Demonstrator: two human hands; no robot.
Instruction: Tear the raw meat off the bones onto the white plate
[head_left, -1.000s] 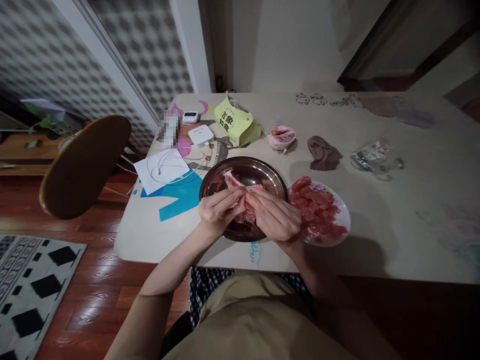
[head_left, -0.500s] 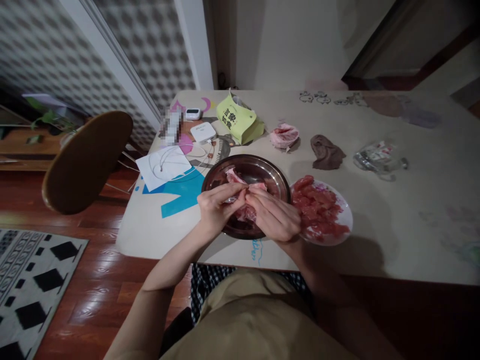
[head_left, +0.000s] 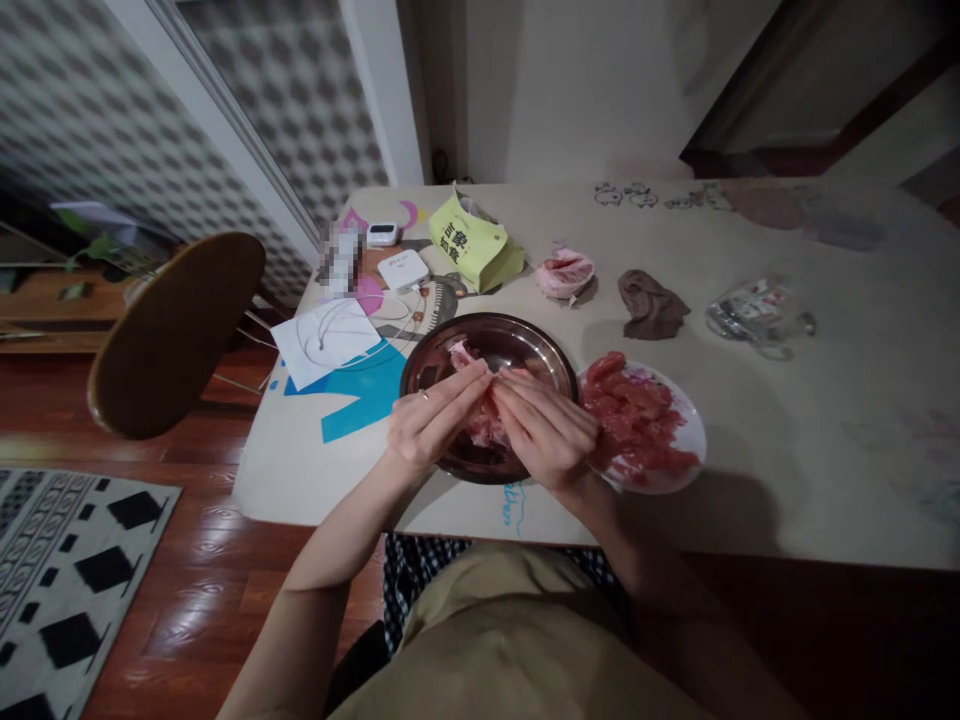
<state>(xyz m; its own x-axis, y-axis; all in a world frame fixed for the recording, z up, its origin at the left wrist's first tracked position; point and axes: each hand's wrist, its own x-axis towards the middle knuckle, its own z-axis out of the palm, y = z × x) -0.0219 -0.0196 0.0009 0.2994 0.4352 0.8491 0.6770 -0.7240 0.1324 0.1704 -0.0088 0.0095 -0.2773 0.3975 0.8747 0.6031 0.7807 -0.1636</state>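
Note:
Both of my hands are over a steel bowl (head_left: 559,372) that holds pieces of raw meat (head_left: 486,428). My left hand (head_left: 435,412), with a ring on one finger, pinches the raw meat from the left side. From the right, my right hand (head_left: 551,425) closes its fingers on the same meat, and the fingertips of both hands nearly meet at the bowl's middle. The exact spot they grip is hidden behind the fingers. Against the bowl's right side stands a white plate (head_left: 694,440) heaped with strips of raw red meat (head_left: 634,415).
Behind the bowl lie a yellow-green packet (head_left: 476,240), a pinkish lump in clear wrap (head_left: 565,274), a brown cloth (head_left: 651,305) and a crumpled clear plastic bag (head_left: 757,312). A white box with a cable (head_left: 403,269) and white paper (head_left: 326,342) are at left, near a chair (head_left: 176,335).
My fingers have straightened and lie flatter over the meat, the left hand's back now more turned up. Both hands stay at the bowl. The view has shifted slightly.

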